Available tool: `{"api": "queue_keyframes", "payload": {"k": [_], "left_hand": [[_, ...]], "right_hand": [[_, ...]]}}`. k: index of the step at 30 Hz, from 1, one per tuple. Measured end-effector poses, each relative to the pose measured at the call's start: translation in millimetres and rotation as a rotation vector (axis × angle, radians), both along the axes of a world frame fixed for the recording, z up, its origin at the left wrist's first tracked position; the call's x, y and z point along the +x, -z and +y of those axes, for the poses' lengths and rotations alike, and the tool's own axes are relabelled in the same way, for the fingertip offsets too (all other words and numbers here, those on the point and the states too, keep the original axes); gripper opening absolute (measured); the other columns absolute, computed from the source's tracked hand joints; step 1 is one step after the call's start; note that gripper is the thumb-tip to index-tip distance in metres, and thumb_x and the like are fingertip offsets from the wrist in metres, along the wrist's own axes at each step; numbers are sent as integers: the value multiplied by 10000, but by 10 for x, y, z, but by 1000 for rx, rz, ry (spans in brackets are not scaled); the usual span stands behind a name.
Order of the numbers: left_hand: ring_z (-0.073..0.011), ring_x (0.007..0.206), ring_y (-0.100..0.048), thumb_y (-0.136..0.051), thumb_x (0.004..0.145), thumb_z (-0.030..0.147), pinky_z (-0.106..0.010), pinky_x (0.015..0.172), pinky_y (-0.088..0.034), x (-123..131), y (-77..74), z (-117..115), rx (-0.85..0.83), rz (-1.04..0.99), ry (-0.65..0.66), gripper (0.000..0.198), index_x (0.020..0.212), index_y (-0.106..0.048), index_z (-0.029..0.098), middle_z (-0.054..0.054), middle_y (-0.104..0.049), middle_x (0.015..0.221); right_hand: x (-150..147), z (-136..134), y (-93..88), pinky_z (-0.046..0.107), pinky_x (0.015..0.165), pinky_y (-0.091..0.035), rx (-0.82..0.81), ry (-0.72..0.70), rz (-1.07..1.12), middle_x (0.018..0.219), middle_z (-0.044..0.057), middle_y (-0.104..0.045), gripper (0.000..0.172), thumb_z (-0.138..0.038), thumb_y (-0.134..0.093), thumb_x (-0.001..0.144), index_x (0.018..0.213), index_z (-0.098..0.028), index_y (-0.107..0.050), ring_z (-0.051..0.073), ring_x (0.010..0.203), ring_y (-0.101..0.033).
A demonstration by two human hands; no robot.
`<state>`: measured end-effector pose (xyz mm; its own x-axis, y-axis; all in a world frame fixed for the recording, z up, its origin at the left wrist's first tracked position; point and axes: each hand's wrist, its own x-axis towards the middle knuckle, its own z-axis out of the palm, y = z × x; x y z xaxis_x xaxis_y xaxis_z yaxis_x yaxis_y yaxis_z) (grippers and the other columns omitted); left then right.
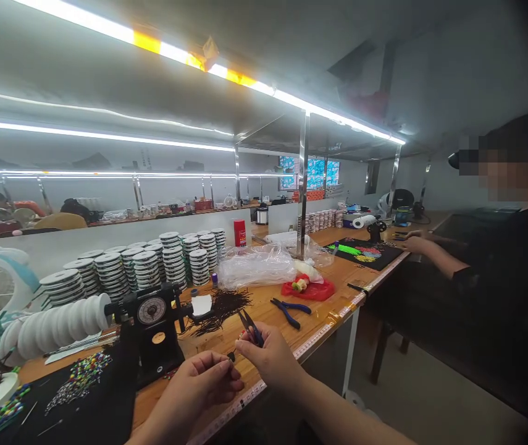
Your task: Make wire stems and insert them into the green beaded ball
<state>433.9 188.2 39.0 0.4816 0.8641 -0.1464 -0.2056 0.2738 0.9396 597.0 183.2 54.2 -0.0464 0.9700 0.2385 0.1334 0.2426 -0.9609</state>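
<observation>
My left hand (205,378) is closed in a pinch on a small dark piece (231,356), too small to make out fully. Just right of it, my right hand (275,357) is closed around small pointed scissors (251,327), blades up and leaning left. Both hands are close together above the front edge of the wooden bench. Beyond them lies a heap of short black cords (226,309), with a white slip (201,305) beside it. Blue-handled pliers (289,311) rest on the bench to the right.
A black winder with a dial (152,312) carries white spools (60,330) at left. Colourful beads (85,374) lie on a black mat (101,414). Stacked reels (171,259), a red can (239,233), plastic bags (259,266) and a red bag (310,288) stand behind. A co-worker (509,272) sits right.
</observation>
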Motion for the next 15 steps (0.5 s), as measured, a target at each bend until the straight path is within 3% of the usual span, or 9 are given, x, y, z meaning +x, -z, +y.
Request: {"api": "queue_keyframes", "payload": {"k": [6, 10, 15], "left_hand": [[-203, 750, -641, -685, 722, 324, -321, 751, -471, 20, -87, -19, 16, 6, -7, 231, 736, -597, 111, -124, -684, 795], [-199, 795, -638, -681, 727, 329, -294, 753, -463, -2, -135, 37, 27, -2, -89, 222, 756, -592, 128, -101, -683, 801], [-190, 823, -626, -683, 728, 330, -291, 787, -454, 17, -94, 116, 63, -55, -104, 219, 782, -598, 135, -84, -678, 819]], "right_hand": [[64, -17, 4, 209, 564, -317, 47, -20, -77, 621, -36, -412, 270, -381, -574, 762, 687, -142, -474, 85, 590, -370], [163, -47, 51, 220, 595, -321, 141, -53, -310, 644, -9, -472, 424, -475, -363, 886, 708, -134, -542, 103, 631, -434], [187, -57, 119, 231, 613, -306, 165, 55, -613, 688, 21, -571, 523, -451, -193, 939, 733, -155, -571, 114, 653, -493]]}}
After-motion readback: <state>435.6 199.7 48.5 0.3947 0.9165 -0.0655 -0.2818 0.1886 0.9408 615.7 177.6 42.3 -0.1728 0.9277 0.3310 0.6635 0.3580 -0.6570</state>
